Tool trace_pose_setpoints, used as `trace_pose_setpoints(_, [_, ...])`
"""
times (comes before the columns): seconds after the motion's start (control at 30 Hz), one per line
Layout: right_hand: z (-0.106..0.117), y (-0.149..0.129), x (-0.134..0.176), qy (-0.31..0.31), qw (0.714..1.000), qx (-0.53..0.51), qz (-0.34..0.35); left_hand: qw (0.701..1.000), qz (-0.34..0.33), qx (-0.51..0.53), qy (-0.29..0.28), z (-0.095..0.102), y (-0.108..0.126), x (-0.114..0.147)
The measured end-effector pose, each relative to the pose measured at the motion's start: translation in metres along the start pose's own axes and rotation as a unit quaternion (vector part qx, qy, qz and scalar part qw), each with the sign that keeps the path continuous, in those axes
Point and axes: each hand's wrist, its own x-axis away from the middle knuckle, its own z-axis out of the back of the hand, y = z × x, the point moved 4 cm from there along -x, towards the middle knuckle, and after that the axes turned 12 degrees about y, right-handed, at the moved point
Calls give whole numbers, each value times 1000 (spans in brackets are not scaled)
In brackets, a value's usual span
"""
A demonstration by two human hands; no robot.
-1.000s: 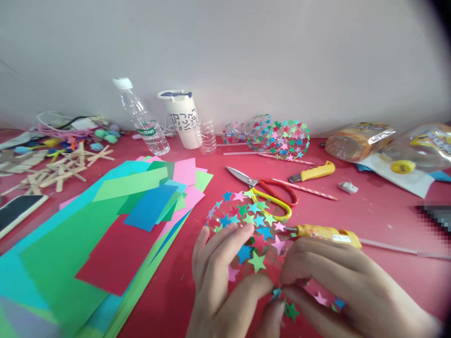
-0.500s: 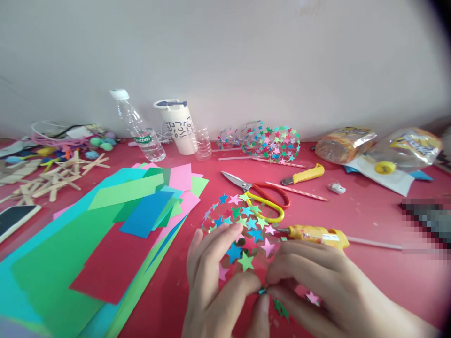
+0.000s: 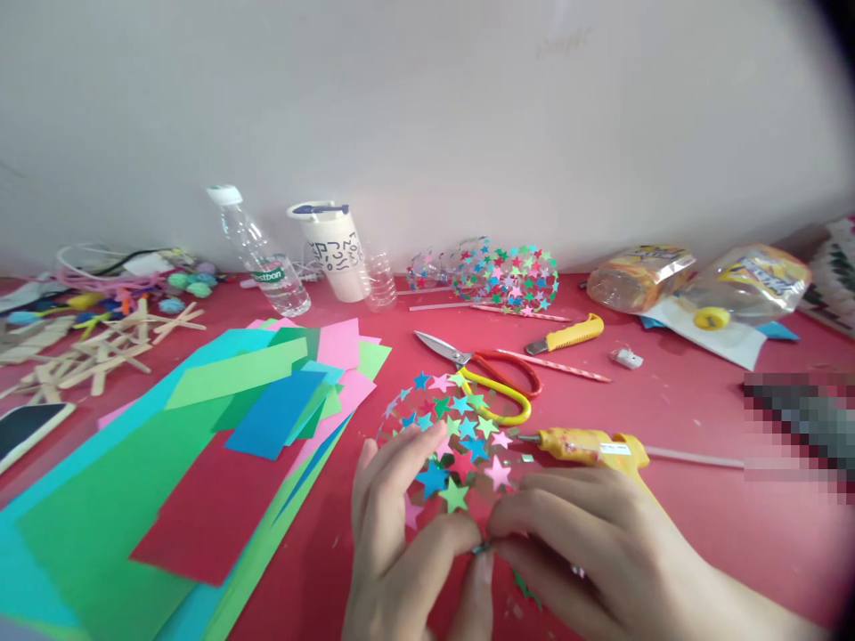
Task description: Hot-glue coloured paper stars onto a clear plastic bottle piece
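Close together at the bottom centre, my left hand [image 3: 414,543] and my right hand [image 3: 588,543] pinch the same small bluish-green piece [image 3: 481,548] between thumbs and fingertips. Too little of this piece shows to tell its shape. Just behind my left fingers lies a clear plastic piece covered in coloured stars [image 3: 460,463], pink, blue, green and red. Part of it is hidden by the hand. Below my right hand, a few green stars [image 3: 526,588] rest on the red table. Beyond that hand lies a yellow glue gun [image 3: 588,448] with a glue stick in its back.
Coloured paper sheets [image 3: 120,499] cover the left side. Scissors [image 3: 481,374] and a yellow utility knife [image 3: 567,334] lie ahead. A water bottle [image 3: 267,258], a white cup [image 3: 334,254] and a star-covered bottle [image 3: 508,276] line the wall. Wooden sticks [image 3: 113,356] are far left.
The view has shifted slightly, so things on the table appear a little lower and mostly further left. Both hands keep pinching the small piece, with barely any change in pose.
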Motion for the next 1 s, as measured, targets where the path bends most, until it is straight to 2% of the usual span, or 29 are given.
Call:
trace_pose_setpoints(0.3, [-4, 2, 3, -5, 1000, 21, -17, 999, 4, -4, -34, 1, -4, 1])
trace_pose_setpoints(0.63, [-7, 4, 5, -29, 999, 22, -27, 999, -7, -12, -35, 0, -3, 1])
trace_pose_setpoints(1.0, [-7, 5, 6, -19, 999, 36, -26, 999, -10, -15, -46, -1, -5, 2])
